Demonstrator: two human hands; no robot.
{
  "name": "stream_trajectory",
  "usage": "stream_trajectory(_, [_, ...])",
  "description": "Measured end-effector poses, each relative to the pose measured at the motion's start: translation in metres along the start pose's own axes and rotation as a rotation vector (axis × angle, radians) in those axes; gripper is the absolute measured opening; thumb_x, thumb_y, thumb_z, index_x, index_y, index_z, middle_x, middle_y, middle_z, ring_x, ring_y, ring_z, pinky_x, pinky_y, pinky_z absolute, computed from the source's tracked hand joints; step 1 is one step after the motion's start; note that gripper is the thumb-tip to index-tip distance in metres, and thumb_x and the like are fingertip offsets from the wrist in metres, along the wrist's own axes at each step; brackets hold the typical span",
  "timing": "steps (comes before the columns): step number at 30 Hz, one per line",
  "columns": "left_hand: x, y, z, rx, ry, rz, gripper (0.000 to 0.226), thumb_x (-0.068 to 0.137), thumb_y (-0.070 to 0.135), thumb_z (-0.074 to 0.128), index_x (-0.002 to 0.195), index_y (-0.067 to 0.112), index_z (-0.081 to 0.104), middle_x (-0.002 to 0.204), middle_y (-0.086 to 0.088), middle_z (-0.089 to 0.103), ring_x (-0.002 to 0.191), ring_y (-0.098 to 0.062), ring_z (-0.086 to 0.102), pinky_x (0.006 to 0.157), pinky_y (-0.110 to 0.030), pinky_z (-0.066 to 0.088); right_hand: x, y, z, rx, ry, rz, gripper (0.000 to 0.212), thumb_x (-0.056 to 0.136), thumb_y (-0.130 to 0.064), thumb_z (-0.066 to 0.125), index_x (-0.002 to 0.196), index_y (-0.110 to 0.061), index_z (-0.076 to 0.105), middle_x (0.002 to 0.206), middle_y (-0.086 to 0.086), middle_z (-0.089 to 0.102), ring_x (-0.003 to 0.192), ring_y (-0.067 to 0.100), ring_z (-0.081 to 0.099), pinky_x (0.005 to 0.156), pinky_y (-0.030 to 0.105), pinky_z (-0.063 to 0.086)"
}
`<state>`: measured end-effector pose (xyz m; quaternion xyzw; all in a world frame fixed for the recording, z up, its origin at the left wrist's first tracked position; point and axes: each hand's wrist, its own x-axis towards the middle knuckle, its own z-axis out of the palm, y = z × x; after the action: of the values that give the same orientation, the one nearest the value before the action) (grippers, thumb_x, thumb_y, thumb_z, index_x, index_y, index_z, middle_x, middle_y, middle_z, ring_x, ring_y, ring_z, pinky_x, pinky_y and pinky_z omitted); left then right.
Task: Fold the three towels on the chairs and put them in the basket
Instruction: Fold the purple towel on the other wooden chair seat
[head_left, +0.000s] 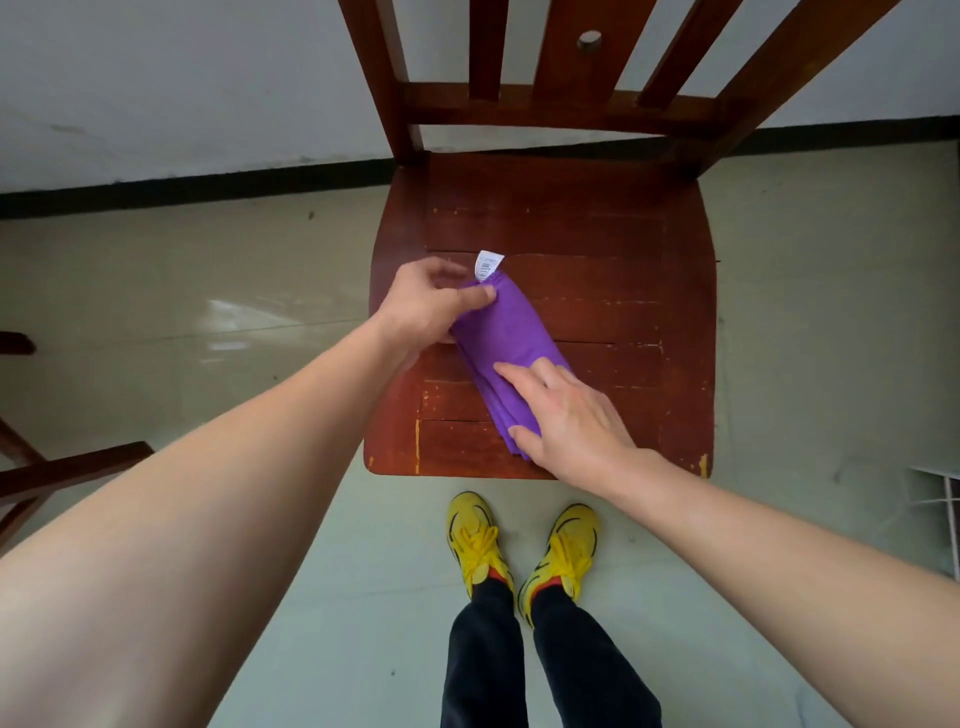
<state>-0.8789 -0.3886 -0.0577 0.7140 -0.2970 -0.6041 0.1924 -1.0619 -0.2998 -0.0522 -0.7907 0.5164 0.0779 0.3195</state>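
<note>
View from the head, looking down. Nearest the viewer, two yellow shoes (563, 551) stand on the pale floor (156, 312), just in front of the front edge of a brown wooden chair (613, 312). Both bare forearms reach forward over the seat. The right hand (566, 415) lies flat, fingers straight and spread, pressing on the near end of a purple towel (506, 332). The towel is folded into a narrow strip that lies on the left half of the seat and runs diagonally from the near middle toward the far left. At its far end the left hand (426, 306) pinches the cloth between thumb and curled fingers, just beside a white label (488, 265) that sticks up from the fold. The towel thus spans the gap between the two hands, with its middle uncovered. Beyond, the chair's slatted back rises against a white wall (182, 78). A dark wooden frame (67, 473) is cut off at the left edge, a white wire object (948, 499) at the right.
</note>
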Motion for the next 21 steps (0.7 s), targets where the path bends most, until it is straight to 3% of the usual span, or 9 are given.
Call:
stream_trajectory(3, [0.005, -0.006, 0.003, 0.291, 0.099, 0.162, 0.023, 0.074, 0.019, 0.079, 0.095, 0.023, 0.069, 0.086, -0.001, 0.064, 0.078, -0.018, 0.06, 0.073, -0.026, 0.05, -0.007, 0.006, 0.01, 0.31, 0.114, 0.029, 0.044, 0.086, -0.021, 0.063, 0.13, -0.019, 0.057, 0.109, 0.0, 0.056, 0.097, 0.02, 0.058, 0.082, 0.037, 0.051])
stream_trajectory(7, [0.004, -0.012, 0.015, 0.502, 0.233, 0.342, 0.018, 0.084, 0.01, 0.067, 0.102, 0.011, 0.067, 0.086, 0.001, 0.06, 0.082, -0.017, 0.054, 0.073, -0.018, 0.037, -0.018, 0.013, 0.025, 0.596, 0.235, 0.224, 0.019, 0.08, -0.004, 0.067, 0.094, -0.017, 0.071, 0.077, -0.003, 0.061, 0.063, 0.014, 0.057, 0.067, 0.025, 0.049])
stream_trajectory(11, [0.006, -0.02, 0.023, 0.568, 0.243, 0.469, 0.019, 0.086, 0.005, 0.058, 0.106, 0.006, 0.061, 0.091, -0.009, 0.064, 0.085, -0.026, 0.056, 0.074, -0.025, 0.036, -0.015, -0.001, 0.038, 0.813, 0.176, 0.427, 0.02, 0.077, -0.001, 0.071, 0.08, -0.021, 0.065, 0.063, 0.002, 0.067, 0.058, 0.02, 0.065, 0.065, 0.031, 0.056])
stream_trajectory(15, [0.009, -0.013, 0.018, 0.595, 0.17, 0.395, 0.021, 0.089, 0.006, 0.057, 0.11, 0.009, 0.062, 0.096, -0.005, 0.062, 0.089, -0.021, 0.053, 0.076, -0.022, 0.037, -0.017, -0.006, 0.036, 1.048, 0.201, 0.529, 0.014, 0.082, -0.01, 0.07, 0.076, -0.021, 0.065, 0.063, 0.004, 0.065, 0.058, 0.019, 0.07, 0.065, 0.039, 0.058])
stream_trajectory(18, [0.016, -0.004, 0.012, 0.585, 0.099, 0.323, 0.024, 0.089, 0.009, 0.06, 0.112, 0.012, 0.064, 0.095, 0.0, 0.057, 0.092, -0.02, 0.054, 0.075, -0.018, 0.034, -0.028, 0.011, 0.025, 0.743, 0.431, 0.536, 0.006, 0.08, -0.022, 0.071, 0.077, -0.024, 0.066, 0.064, -0.005, 0.062, 0.057, 0.012, 0.061, 0.062, 0.041, 0.054])
stream_trajectory(21, [0.019, -0.003, 0.014, 0.635, 0.127, 0.341, 0.027, 0.088, 0.009, 0.062, 0.115, 0.012, 0.064, 0.103, -0.006, 0.061, 0.099, -0.023, 0.057, 0.078, -0.019, 0.036, -0.029, 0.021, 0.014, 0.473, 0.399, 0.533, 0.023, 0.074, -0.04, 0.077, 0.09, -0.029, 0.064, 0.087, -0.011, 0.057, 0.077, 0.011, 0.057, 0.067, 0.036, 0.05])
